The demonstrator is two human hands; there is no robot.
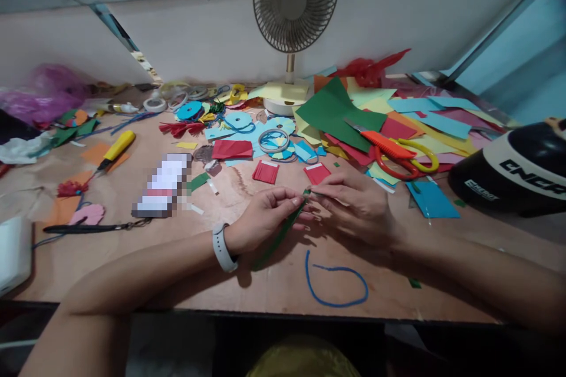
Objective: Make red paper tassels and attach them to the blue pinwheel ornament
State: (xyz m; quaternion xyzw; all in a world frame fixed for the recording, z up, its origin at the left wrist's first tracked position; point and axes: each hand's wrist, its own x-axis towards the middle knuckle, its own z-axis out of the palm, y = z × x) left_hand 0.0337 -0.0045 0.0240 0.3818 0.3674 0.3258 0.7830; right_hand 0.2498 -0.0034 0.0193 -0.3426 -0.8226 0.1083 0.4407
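Both of my hands meet above the middle of the wooden table. My left hand, with a pale band at the wrist, pinches a narrow green paper strip that slants down toward me. At the strip's upper end, the fingers of my right hand are closed on it too; part of that end is hidden by the fingertips. A blue cord lies in an open loop below my hands. Just beyond them are two small red paper pieces, one on the left and another on the right.
A desk fan stands at the back. Orange-handled scissors rest on coloured paper at right, near a black tumbler. On the left lie a phone, a yellow-handled cutter and a white box.
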